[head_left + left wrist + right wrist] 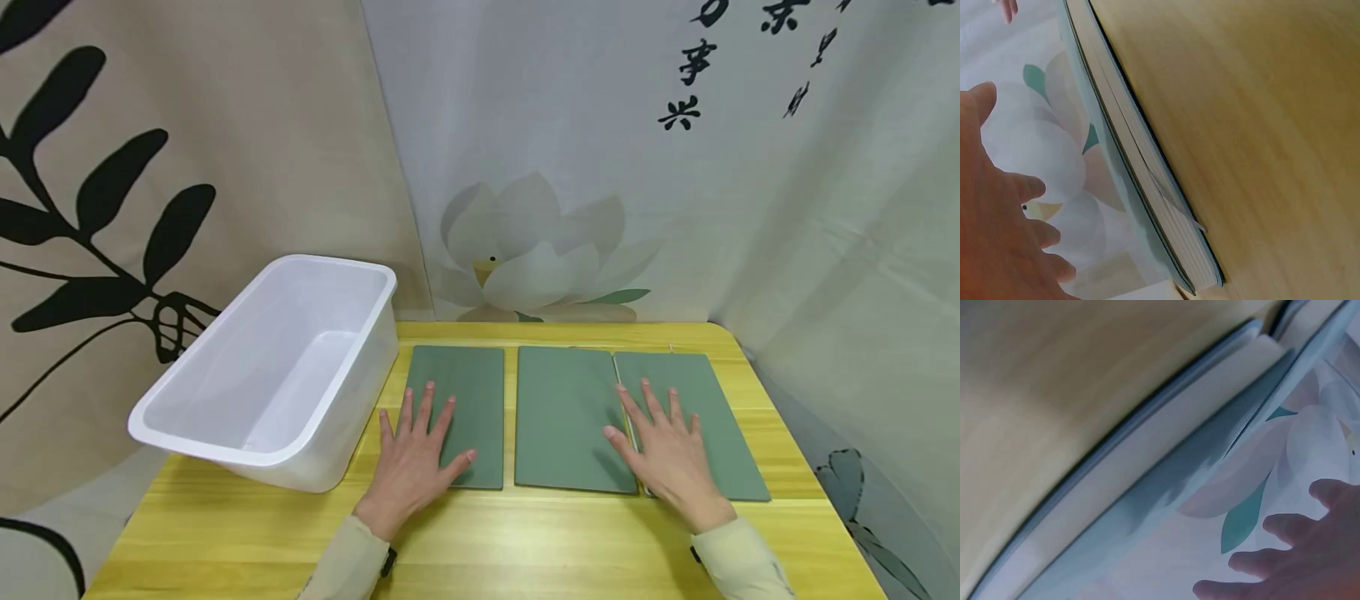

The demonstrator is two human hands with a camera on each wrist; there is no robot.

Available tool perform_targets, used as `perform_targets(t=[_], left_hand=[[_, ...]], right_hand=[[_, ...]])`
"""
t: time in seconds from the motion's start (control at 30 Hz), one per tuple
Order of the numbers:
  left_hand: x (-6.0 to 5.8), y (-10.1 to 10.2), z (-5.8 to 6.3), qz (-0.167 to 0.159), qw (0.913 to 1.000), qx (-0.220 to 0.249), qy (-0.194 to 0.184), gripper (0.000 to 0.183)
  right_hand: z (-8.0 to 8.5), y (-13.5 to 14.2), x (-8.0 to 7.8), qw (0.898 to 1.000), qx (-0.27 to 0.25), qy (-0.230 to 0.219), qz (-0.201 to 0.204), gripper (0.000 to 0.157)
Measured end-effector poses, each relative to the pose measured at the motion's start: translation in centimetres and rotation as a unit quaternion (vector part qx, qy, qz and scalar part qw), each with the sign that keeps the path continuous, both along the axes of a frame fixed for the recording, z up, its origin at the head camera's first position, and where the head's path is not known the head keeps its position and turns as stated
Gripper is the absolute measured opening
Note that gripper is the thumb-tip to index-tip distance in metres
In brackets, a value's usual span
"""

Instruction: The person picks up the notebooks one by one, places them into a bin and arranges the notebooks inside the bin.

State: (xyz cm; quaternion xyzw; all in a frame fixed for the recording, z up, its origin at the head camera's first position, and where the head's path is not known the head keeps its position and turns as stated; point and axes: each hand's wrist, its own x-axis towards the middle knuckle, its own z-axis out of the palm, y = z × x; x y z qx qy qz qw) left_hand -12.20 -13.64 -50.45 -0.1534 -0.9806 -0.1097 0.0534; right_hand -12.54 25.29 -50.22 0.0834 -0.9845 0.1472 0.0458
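Observation:
Three green hardcover books lie flat in a row on the wooden table: a left book (476, 392), a middle book (566, 417) and a right book (723, 425). My left hand (416, 467) is spread above the near left part of the left book, fingers extended. Over the right book, overlapping its left edge in the head view, is my right hand (675, 458), also with fingers spread. Neither hand holds anything. In the left wrist view, a thin ribbon bookmark (1172, 203) hangs from the book's pages, and a gap shows between fingers and cover.
A deep white plastic tub (341, 417) stands at the table's left side, beside the left book. Behind the table (525, 542) hangs a printed fabric curtain (540, 125) with a lotus and dark characters. Another curtain with dark leaves is at the left.

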Motion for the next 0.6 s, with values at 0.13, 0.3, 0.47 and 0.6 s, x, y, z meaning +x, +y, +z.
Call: perform_targets(t=[0.13, 0.3, 0.47, 0.6], left_hand=[[0.0, 0.0, 0.1, 0.000, 1.0000, -0.002, -0.005, 0.088], [0.1, 0.0, 0.3, -0.003, 0.9999, -0.002, -0.010, 0.089], [0.2, 0.1, 0.3, -0.006, 1.0000, -0.005, -0.002, 0.089], [0.3, 0.3, 0.4, -0.010, 0.9999, -0.002, 0.004, 0.088]], right_hand=[[0.4, 1.2, 0.2, 1.000, -0.005, -0.004, -0.010, 0.077], [1.0, 2.9, 0.4, 1.000, -0.008, -0.011, -0.025, 0.077], [1.5, 4.8, 0.5, 0.999, -0.007, -0.020, -0.038, 0.078], [1.7, 6.6, 0.4, 0.998, -0.018, -0.028, -0.048, 0.078]])
